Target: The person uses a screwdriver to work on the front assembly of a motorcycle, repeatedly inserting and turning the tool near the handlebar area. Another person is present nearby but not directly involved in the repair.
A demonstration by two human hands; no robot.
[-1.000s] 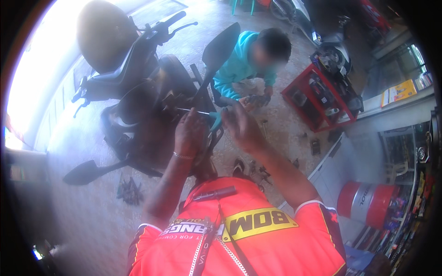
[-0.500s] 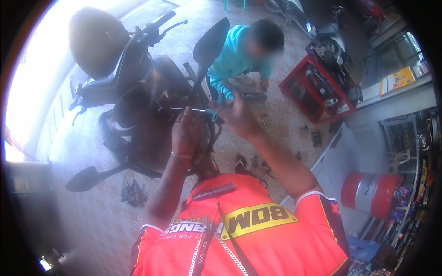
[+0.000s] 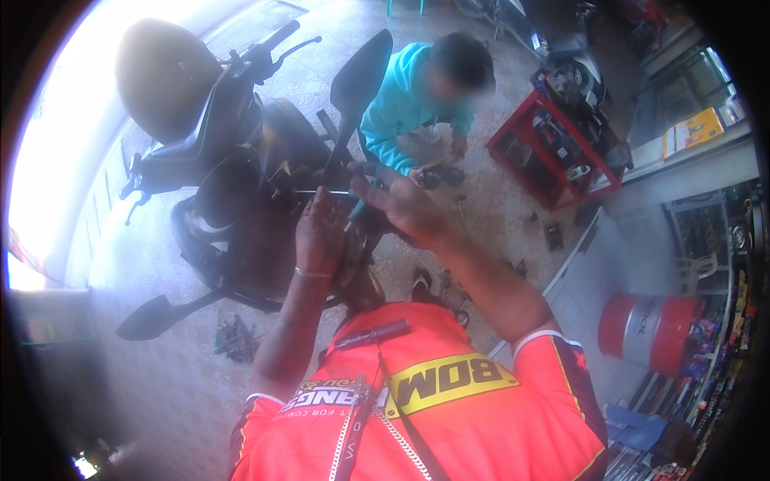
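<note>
In front of me stands a dark scooter (image 3: 241, 232) with part of its front body open. A T-handle wrench (image 3: 330, 192) with a thin metal shaft and a teal grip points into it, its far end lost among dark parts. My left hand (image 3: 321, 236) is closed at the shaft, fingertips against it. My right hand (image 3: 401, 207) is at the teal grip and partly hides it, fingers bent over it. Across from me a person in a teal hoodie (image 3: 401, 108) crouches, a hand on a dark part (image 3: 443, 175) near the floor.
A mirror (image 3: 361, 72) rises just beyond my hands; another mirror (image 3: 148, 317) sticks out at left. On the right are a red tool cart (image 3: 521, 120), a red and white drum (image 3: 650, 333) and stocked shelves (image 3: 726, 321). Loose parts (image 3: 235, 338) lie on the tiled floor.
My right hand has turned and shifted slightly left, and the teal grip has rotated with it. My left hand stays at the shaft. The crouching person's hand has moved lower onto the dark part.
</note>
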